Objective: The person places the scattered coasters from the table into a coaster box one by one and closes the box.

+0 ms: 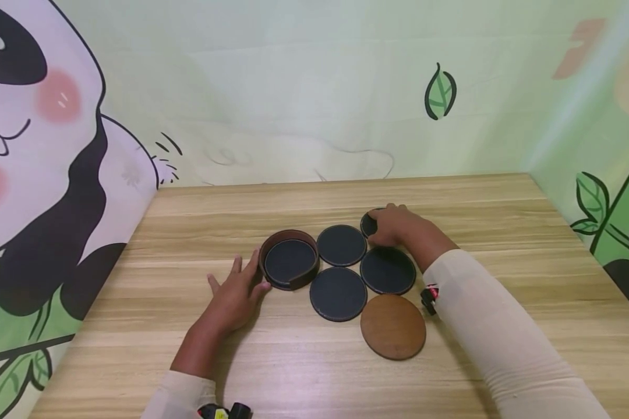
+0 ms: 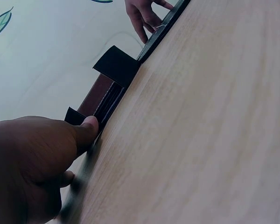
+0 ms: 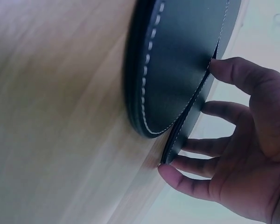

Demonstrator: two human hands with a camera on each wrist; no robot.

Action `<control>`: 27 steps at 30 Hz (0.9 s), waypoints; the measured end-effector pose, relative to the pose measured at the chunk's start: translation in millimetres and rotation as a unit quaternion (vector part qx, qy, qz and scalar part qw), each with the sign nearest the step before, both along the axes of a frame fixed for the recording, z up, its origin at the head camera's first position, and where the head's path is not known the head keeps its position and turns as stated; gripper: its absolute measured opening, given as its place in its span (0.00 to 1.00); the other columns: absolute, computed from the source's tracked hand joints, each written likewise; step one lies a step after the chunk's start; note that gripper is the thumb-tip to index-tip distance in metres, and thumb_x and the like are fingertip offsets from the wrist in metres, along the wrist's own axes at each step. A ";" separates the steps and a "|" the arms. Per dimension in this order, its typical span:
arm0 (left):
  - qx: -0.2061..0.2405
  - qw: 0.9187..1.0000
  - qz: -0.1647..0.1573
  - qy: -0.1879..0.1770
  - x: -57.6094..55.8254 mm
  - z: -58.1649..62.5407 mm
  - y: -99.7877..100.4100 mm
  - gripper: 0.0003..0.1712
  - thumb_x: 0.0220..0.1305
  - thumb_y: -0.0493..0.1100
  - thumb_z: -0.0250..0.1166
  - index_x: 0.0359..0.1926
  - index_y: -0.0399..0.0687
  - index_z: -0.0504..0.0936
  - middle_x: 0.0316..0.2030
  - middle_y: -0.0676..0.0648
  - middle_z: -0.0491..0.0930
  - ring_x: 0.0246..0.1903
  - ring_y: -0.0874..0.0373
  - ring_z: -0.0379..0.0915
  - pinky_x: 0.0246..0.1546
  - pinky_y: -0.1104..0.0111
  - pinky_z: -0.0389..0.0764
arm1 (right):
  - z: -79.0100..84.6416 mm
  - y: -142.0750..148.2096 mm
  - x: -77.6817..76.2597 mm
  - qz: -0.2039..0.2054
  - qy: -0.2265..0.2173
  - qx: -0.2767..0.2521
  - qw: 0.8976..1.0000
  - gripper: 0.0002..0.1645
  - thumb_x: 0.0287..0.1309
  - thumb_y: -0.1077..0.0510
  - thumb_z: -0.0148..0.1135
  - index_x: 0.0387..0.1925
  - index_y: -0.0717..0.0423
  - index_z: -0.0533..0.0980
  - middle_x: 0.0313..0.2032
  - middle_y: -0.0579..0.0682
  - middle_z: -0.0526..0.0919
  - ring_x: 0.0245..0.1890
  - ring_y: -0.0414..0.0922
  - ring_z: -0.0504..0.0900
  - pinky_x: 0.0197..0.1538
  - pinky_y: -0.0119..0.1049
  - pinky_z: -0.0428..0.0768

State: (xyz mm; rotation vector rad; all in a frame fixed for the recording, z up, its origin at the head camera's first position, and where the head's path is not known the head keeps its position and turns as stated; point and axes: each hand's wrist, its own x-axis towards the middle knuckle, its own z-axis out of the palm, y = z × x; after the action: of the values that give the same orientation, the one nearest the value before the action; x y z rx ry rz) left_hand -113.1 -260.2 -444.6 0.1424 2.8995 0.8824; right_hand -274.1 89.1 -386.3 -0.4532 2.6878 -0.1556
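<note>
My left hand [image 1: 237,299] lies with fingers spread against the left side of a round dark leather coaster holder [image 1: 314,273]. In the left wrist view the thumb [image 2: 89,127] touches the holder's low wall, near its front gap. Inside the holder lies a black coaster [image 1: 292,262]. Over at the back right, my right hand [image 1: 395,226] reaches onto a black round coaster [image 1: 367,226], which it partly covers. The right wrist view shows its thumb and spread fingertips touching that coaster [image 3: 190,128] along its edge and top, close behind a nearer white-stitched coaster [image 3: 182,60].
Between the hands lie more black coasters [image 1: 342,245] [image 1: 338,294] [image 1: 388,270], edge to edge, flat on the wooden table [image 1: 288,361]. A brown coaster [image 1: 393,327] lies nearest me. A wall printed with a panda and leaves [image 1: 293,87] stands behind the table.
</note>
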 end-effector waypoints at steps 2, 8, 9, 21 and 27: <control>0.002 1.000 0.000 0.000 -0.8 -1.5 -0.4 0.46 0.84 0.53 0.59 0.90 0.51 0.46 0.82 0.30 0.63 0.87 0.28 0.37 0.71 0.15 0.20 | 0.3 0.3 0.1 0.006 0.007 0.001 1.000 0.48 0.71 0.43 0.62 0.85 0.55 0.62 0.76 0.74 0.67 0.75 0.73 0.67 0.74 0.64 0.75; 0.003 1.000 0.000 0.001 -2.0 -1.8 0.1 0.47 0.83 0.54 0.61 0.90 0.51 0.47 0.81 0.30 0.64 0.87 0.27 0.38 0.70 0.14 0.21 | 1.0 1.3 -0.9 0.006 0.021 -0.001 1.000 0.46 0.71 0.42 0.64 0.83 0.54 0.65 0.75 0.73 0.68 0.73 0.71 0.69 0.71 0.64 0.78; 0.002 1.000 0.000 0.004 -2.3 -3.0 -0.3 0.48 0.83 0.55 0.61 0.90 0.52 0.47 0.81 0.30 0.64 0.87 0.27 0.38 0.70 0.14 0.21 | 0.9 1.6 -1.0 0.005 0.022 -0.002 1.000 0.46 0.71 0.42 0.64 0.83 0.53 0.65 0.74 0.73 0.69 0.73 0.70 0.69 0.71 0.64 0.78; 0.012 1.000 0.002 0.004 -3.9 -5.7 -1.6 0.48 0.82 0.54 0.62 0.90 0.50 0.47 0.81 0.32 0.64 0.87 0.28 0.37 0.71 0.15 0.20 | -4.4 4.8 -1.3 -0.019 0.049 -0.016 0.998 0.47 0.67 0.37 0.66 0.81 0.51 0.69 0.70 0.71 0.69 0.67 0.66 0.70 0.63 0.64 0.81; -0.011 1.000 0.003 -0.023 -1.1 5.3 2.0 0.48 0.84 0.51 0.59 0.90 0.49 0.44 0.83 0.34 0.60 0.88 0.31 0.34 0.71 0.16 0.19 | -1.5 2.4 -2.6 -0.014 0.083 -0.014 0.996 0.48 0.67 0.33 0.65 0.81 0.52 0.70 0.71 0.72 0.67 0.68 0.67 0.69 0.61 0.65 0.82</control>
State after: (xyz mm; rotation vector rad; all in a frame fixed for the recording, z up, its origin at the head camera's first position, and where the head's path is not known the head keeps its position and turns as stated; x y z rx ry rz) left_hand -114.1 -258.2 -439.3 0.1099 2.8673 0.8441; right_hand -276.8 91.5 -387.8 -0.4566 2.8594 -0.1691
